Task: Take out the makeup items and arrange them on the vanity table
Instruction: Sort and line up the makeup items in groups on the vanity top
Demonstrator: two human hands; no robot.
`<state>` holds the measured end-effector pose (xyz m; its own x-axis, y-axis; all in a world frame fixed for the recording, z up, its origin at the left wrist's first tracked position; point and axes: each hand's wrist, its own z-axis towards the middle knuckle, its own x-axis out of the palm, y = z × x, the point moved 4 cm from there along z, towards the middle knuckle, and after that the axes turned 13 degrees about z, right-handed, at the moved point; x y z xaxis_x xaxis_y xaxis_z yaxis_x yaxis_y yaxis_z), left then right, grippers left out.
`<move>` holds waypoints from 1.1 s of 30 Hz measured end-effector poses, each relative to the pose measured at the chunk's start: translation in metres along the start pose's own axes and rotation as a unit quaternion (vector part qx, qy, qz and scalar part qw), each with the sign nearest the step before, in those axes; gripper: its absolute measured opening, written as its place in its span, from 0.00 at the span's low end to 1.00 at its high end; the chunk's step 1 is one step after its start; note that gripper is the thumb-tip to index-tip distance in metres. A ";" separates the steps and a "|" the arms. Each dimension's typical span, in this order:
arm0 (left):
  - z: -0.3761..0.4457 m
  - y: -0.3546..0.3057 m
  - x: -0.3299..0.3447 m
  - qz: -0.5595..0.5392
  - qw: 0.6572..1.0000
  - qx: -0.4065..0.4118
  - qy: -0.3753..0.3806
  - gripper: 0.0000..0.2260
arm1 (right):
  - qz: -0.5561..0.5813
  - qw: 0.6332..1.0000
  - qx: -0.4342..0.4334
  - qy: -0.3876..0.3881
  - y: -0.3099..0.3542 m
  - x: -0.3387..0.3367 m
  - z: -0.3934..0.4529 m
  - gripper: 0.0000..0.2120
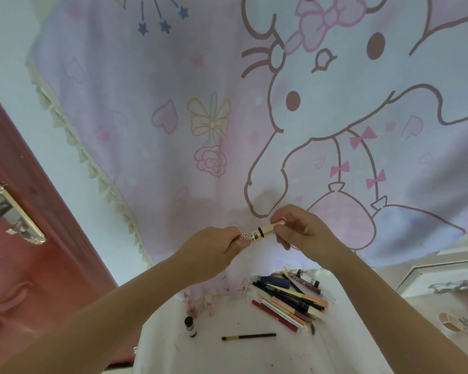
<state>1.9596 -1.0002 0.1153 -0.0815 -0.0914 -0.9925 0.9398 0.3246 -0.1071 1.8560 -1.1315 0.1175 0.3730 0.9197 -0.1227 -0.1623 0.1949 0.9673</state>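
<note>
Pinching a slim gold makeup tube between them, both hands are raised above the white counter in front of a cartoon-print curtain. The left hand grips the printed end of the tube with curled fingers, and the right hand pinches the plain gold end; a dark band rings the tube near its middle. Below the hands, on the counter, a heap of makeup pencils and pens lies fanned out near the back edge. A black-handled brush lies flat and apart from the heap, and a small dark-capped bottle stands to its left. A round compact sits at the far right. A red door with a metal handle fills the left side.
</note>
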 end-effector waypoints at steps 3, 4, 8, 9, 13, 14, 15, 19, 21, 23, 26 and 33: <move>-0.003 0.005 0.000 -0.055 0.998 -0.013 0.000 0.13 | 0.065 0.997 -0.024 0.034 0.004 -0.002 -0.001 0.17; -0.004 0.007 0.000 -0.060 0.998 -0.020 -0.004 0.13 | 0.086 0.995 -0.006 0.052 0.003 0.000 0.000 0.17; -0.009 0.011 0.004 -0.069 0.997 -0.031 -0.008 0.11 | 0.042 0.996 0.054 0.061 -0.003 0.012 0.006 0.09; -0.010 0.011 0.005 -0.072 0.997 -0.030 -0.004 0.11 | 0.016 0.997 0.050 0.053 -0.004 0.012 0.008 0.08; -0.015 0.012 0.010 -0.086 0.996 -0.031 0.015 0.11 | 0.009 0.998 0.021 0.063 -0.005 0.013 0.008 0.13; -0.015 0.013 0.012 -0.094 0.995 -0.033 0.023 0.10 | 0.009 0.997 0.016 0.075 -0.005 0.014 0.007 0.13; -0.016 0.014 0.013 -0.106 0.993 -0.039 0.031 0.10 | 0.003 0.996 0.013 0.087 -0.005 0.015 0.006 0.14; -0.020 0.018 0.028 -0.175 0.980 -0.062 0.074 0.11 | -0.016 0.994 0.022 0.102 -0.013 0.022 0.005 0.19; -0.023 0.020 0.040 -0.208 0.971 -0.067 0.102 0.11 | -0.027 0.993 0.038 0.105 -0.022 0.026 0.004 0.18; -0.025 0.023 0.054 -0.199 0.969 -0.070 0.127 0.10 | -0.042 0.992 0.053 0.104 -0.036 0.030 0.004 0.16; -0.031 0.029 0.082 -0.199 0.960 -0.091 0.173 0.11 | -0.027 0.991 0.102 0.088 -0.063 0.036 0.004 0.19; -0.061 0.044 0.163 -0.226 0.915 -0.202 0.268 0.15 | -0.172 0.942 0.282 0.065 -0.184 0.055 -0.020 0.16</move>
<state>1.9679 -0.9435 -0.0545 -0.6836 0.1370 -0.7169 0.5797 0.6987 -0.4192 1.8886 -1.1098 -0.0713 0.1945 0.8761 -0.4412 0.4723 0.3105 0.8249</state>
